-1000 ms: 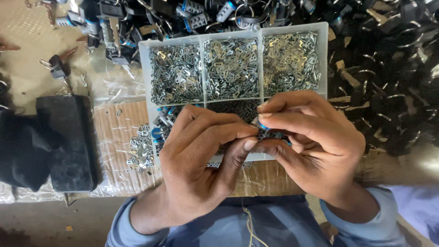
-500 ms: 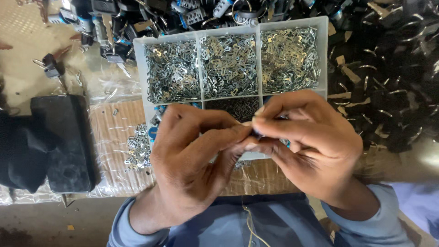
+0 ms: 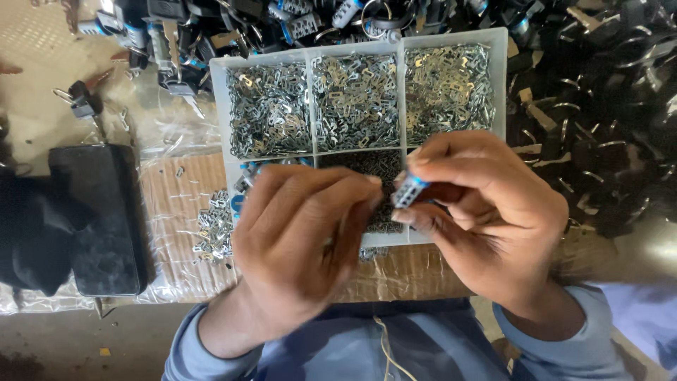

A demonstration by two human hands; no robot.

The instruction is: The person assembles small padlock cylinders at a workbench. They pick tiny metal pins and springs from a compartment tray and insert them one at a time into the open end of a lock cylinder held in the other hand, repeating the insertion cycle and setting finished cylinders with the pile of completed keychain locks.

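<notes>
My right hand (image 3: pixel 486 219) pinches a small metal lock cylinder with a blue band (image 3: pixel 409 189) between thumb and fingers. My left hand (image 3: pixel 303 240) is close beside it, fingers curled together toward the cylinder; whether they grip a tiny part is hidden. Both hands hover over the front row of a white compartment tray (image 3: pixel 218 106). Its three back compartments are full of small silver metal plates (image 3: pixel 356 102), and a front compartment holds fine dark springs (image 3: pixel 370 164).
A loose heap of silver plates (image 3: pixel 211 226) lies on cardboard under clear plastic, left of the tray. A black phone (image 3: pixel 99 219) lies at the left. Keys and black lock parts (image 3: pixel 606 113) pile up behind and to the right.
My hands have drawn slightly apart and dropped a little. The blue-banded cylinder now shows clearly at my right fingertips, where before my left fingers covered it.
</notes>
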